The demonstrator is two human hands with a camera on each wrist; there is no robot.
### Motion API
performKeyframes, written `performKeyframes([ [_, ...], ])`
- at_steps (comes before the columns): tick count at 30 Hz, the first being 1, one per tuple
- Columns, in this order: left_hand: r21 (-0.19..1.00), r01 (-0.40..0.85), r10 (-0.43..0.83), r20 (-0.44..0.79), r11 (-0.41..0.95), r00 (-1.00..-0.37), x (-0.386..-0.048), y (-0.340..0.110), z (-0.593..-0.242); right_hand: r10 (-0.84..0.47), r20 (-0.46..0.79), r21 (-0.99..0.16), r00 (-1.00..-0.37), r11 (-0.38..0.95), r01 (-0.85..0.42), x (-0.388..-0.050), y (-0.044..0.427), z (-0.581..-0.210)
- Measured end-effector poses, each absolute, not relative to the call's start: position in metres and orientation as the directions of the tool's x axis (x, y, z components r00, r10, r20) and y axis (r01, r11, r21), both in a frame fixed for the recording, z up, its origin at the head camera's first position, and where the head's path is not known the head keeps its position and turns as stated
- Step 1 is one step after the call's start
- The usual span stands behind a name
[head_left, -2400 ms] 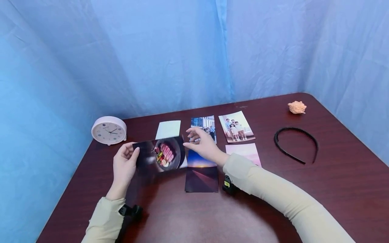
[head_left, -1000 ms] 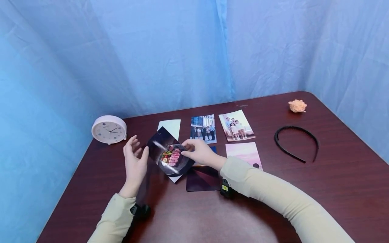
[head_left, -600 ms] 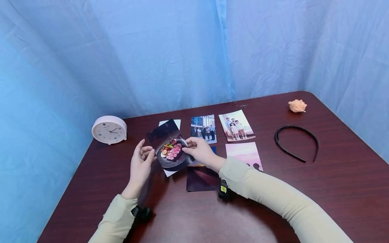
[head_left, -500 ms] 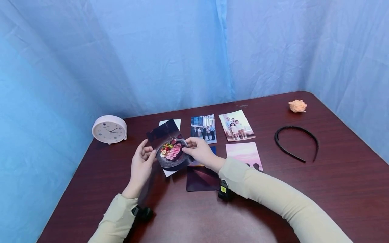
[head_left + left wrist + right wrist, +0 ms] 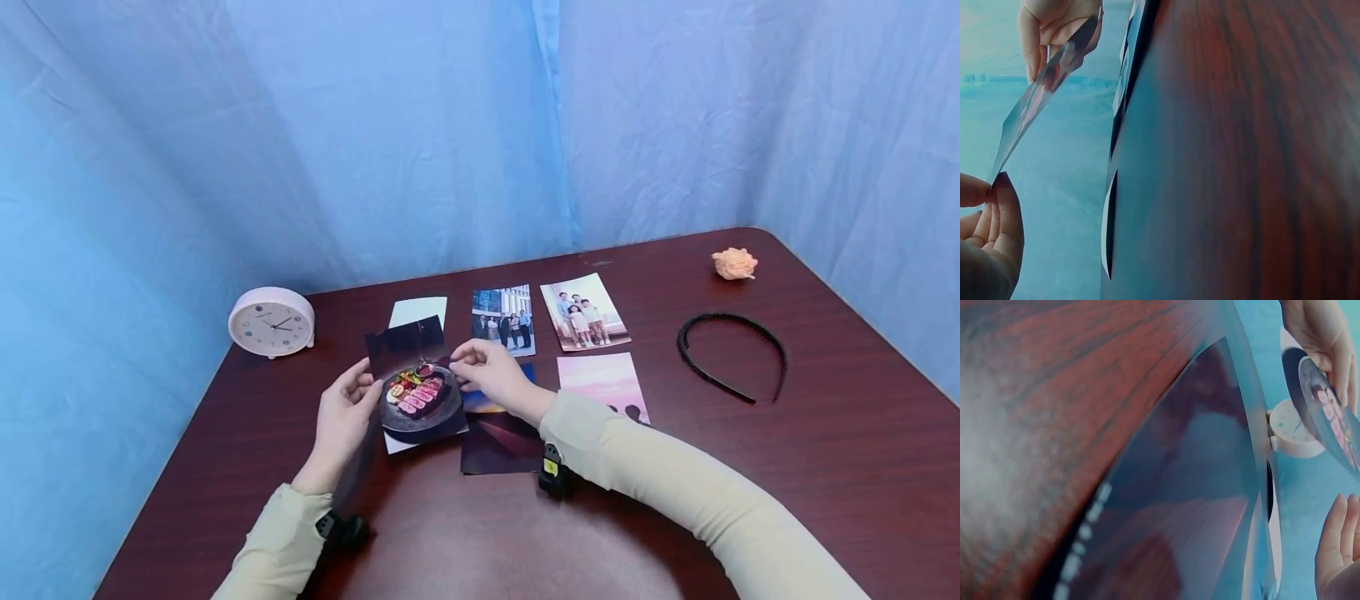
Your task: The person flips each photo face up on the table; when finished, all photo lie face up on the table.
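A photo of sliced meat on a dark plate point(image 5: 420, 400) is held up, tilted, above the table, a white strip showing along its lower left edge. My left hand point(image 5: 341, 425) pinches its left edge, thumb in front and fingers behind. At the opposite edge, the thumb and forefinger of my right hand point(image 5: 495, 375) pinch it lightly. In the left wrist view the photo point(image 5: 1029, 106) is nearly edge-on between both hands. Below my right hand lies a sunset road photo point(image 5: 498, 446), partly covered. A white sheet point(image 5: 417, 311) lies behind the held photo.
A group photo point(image 5: 502, 321), a family photo point(image 5: 587, 312) and a pink sky photo point(image 5: 600, 379) lie on the dark wooden table point(image 5: 465, 533). A round clock point(image 5: 272, 323) stands at the left. A black headband point(image 5: 682, 342) and a peach-coloured ball point(image 5: 734, 264) are at the right.
The photo has turned from level, through a slant, to nearly upright. My left hand let go of it, moved right and took its left edge again. The right hand now pinches only its edge.
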State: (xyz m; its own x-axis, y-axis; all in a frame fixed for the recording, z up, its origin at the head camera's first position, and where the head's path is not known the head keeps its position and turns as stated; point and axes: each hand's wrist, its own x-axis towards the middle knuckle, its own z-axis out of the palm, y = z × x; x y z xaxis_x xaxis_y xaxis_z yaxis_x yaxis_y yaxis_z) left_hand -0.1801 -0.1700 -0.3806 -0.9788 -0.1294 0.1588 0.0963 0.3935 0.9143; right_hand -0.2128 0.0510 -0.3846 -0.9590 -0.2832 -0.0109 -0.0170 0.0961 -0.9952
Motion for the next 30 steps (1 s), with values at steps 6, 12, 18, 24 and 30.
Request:
performKeyframes([
  [6, 0.9, 0.04, -0.094, 0.09, 0.435, -0.991, -0.178, -0.179, -0.381, -0.281, -0.049, -0.995, -0.958, 0.102, 0.021, -0.213, 0.05, -0.388],
  [12, 0.908, -0.016, -0.079, 0.019, 0.418, -0.997, -0.178, -0.186, -0.382, -0.307, -0.157, -0.986, -0.939, 0.108, 0.13, -0.211, 0.045, -0.392],
  [18, 0.92, -0.041, -0.064, -0.017, 0.39, -0.998, -0.18, -0.189, -0.385, -0.324, -0.208, -0.977, -0.923, 0.036, 0.208, -0.212, 0.038, -0.397],
  [24, 0.915, -0.067, -0.05, -0.051, 0.397, -0.997, -0.182, -0.192, -0.385, -0.336, -0.2, -0.977, -0.92, -0.003, 0.213, -0.213, 0.033, -0.398],
  [30, 0.893, -0.072, -0.028, -0.067, 0.443, -0.997, -0.184, -0.196, -0.385, -0.37, -0.204, -0.977, -0.906, 0.016, 0.213, -0.213, 0.029, -0.4],
])
